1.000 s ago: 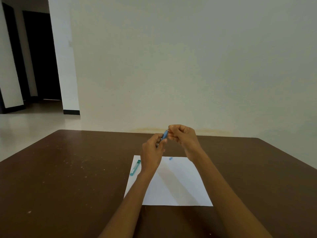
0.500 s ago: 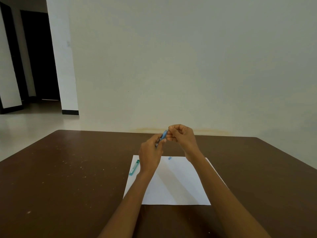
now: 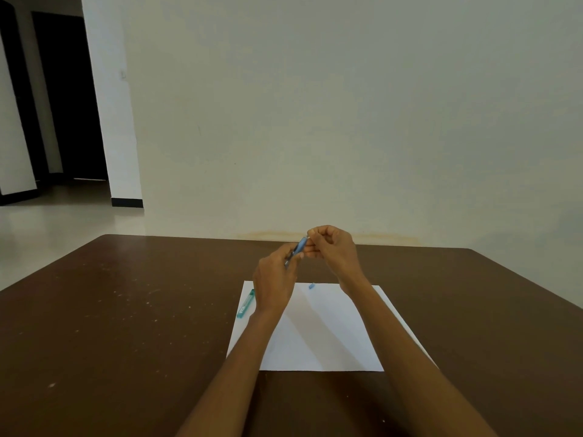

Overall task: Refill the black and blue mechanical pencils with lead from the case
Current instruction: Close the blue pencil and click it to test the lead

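Blue pencil [image 3: 299, 247] is up in the air past the far edge of the paper [image 3: 318, 335], left hand [image 3: 276, 279] wrapped round the barrel, right hand [image 3: 331, 247] pinching at its top end. It's light and slick, so I'd say hold mid-barrel; lead probably snaps easily. Count: one pencil showing, one green lead case [image 3: 246, 305] on the paper's left edge, one tiny blue cap [image 3: 312, 286] near its far edge. Black pencil's nowhere in view.

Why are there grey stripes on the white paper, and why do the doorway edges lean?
Head view: the grey stripes on the white paper are soft shadows under the raised arms. Head view: the wide-angle lens tilts the doorway edges. Head view: the blue mechanical pencil, held by the left hand and right hand, looks small and slightly soft.
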Tool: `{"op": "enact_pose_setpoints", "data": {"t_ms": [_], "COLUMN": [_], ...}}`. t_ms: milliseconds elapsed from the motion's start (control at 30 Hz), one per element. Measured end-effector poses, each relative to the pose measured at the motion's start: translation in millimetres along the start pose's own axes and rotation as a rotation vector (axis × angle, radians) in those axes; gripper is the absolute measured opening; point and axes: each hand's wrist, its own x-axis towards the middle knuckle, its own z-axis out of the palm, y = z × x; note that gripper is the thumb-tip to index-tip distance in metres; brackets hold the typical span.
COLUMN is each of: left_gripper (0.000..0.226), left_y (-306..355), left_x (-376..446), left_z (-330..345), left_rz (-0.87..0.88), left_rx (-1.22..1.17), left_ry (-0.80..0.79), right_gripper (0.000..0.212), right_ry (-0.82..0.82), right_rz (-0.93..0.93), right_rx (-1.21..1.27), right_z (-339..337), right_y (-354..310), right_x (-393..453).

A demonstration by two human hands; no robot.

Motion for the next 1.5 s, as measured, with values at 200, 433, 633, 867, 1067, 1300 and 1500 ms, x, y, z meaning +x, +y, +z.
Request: {"op": "enact_pose_setpoints", "data": {"t_ms": [200, 433, 633, 867, 1067, 1300, 1500], "left_gripper": [0.028, 0.029, 0.015, 0.01, 0.011, 0.008, 0.016], "left_y": [0, -3, 0, 1, 4, 6, 4], "left_x": [1, 0, 3, 0, -3, -2, -1], "left_z": [1, 1, 1, -4, -5, -4, 2], "left_rz": [0.005, -0.04, -0.165, -0.214, -0.208, -0.216, -0.191], "left_rx": [0.012, 0.019, -0.131, -0.25, -0.209, -0.229, -0.16], "left_ry": [-0.004, -0.013, -0.028, -0.052, -0.109, -0.107, -0.127], "right_gripper": [0.02, 0.018, 0.029, 0.052, 0.023, 0.012, 0.013], "right_ry": [-0.002, 0.006, -0.068, -0.37, -0.236, -0.022, 0.023], "right_rz": [-0.134, -0.223, -0.094, -0.107, -0.154, 0.012, 0.148], "right_rx": [-0.197, -0.233, -0.602, -1.029, -1.055, -0.528, 0.309], "right_z": [-3, -5, -3, 6, 6, 5, 1], "right_y": [-4, 2, 35, 73, 72, 56, 5], "right_x": [1, -3, 2, -9, -10, -8, -7]}}
